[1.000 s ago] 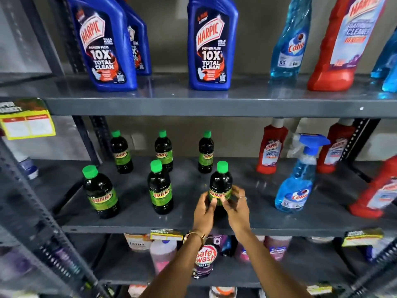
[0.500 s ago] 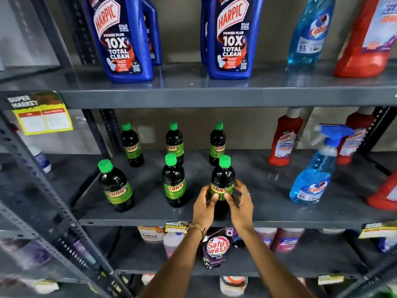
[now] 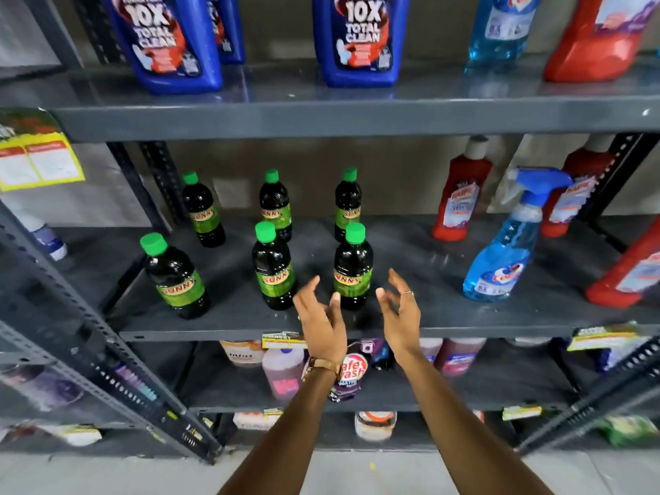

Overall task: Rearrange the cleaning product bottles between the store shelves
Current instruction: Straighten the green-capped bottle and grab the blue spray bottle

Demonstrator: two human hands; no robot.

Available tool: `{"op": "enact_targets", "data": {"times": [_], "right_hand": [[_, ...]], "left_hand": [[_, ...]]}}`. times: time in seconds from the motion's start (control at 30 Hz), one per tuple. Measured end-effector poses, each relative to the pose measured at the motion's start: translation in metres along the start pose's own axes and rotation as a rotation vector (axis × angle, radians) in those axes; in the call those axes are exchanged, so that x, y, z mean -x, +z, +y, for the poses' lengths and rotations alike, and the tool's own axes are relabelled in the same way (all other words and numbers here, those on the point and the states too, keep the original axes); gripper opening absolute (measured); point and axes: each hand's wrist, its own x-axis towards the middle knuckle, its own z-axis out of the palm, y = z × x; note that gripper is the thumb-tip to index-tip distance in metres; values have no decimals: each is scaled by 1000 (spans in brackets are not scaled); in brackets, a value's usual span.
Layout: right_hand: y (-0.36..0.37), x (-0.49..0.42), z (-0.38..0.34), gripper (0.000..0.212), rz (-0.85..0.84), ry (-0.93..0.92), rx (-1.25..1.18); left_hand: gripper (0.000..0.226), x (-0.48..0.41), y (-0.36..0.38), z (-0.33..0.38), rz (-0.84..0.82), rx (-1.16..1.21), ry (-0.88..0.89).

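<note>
My left hand (image 3: pixel 323 321) and right hand (image 3: pixel 400 317) hang over the front lip of the middle shelf (image 3: pixel 446 330), both spread wide, fingers loosely curled, gripping nothing. Just beyond them and between them I see the dark Sunny bottle (image 3: pixel 353 267), upright on the shelf, long axis vertical, green cap up, label facing me. Neither hand touches it. Left of my left hand stands a second dark bottle (image 3: pixel 273 267), close by. Right of my right hand the shelf lies bare as far as the blue spray bottle (image 3: pixel 507 251).
</note>
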Motion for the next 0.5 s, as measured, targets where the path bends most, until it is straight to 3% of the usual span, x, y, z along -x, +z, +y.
{"op": "enact_targets", "data": {"times": [0.07,0.2,0.33,0.43,0.5], "right_hand": [[-20,4,4,40,91,8,-40],[-74,2,5,24,332,-57,-42],[-130,-24,7,19,546,-146,-88],[-173,-56,13,38,532,-99,-6],[-194,-75,18,55,369,-21,70]], "left_hand": [[32,15,7,9,5,-7,109],[17,36,54,33,-246,28,297],[15,45,119,54,-392,122,227],[37,42,168,63,-533,126,69],[52,38,192,71,-603,119,0]]}}
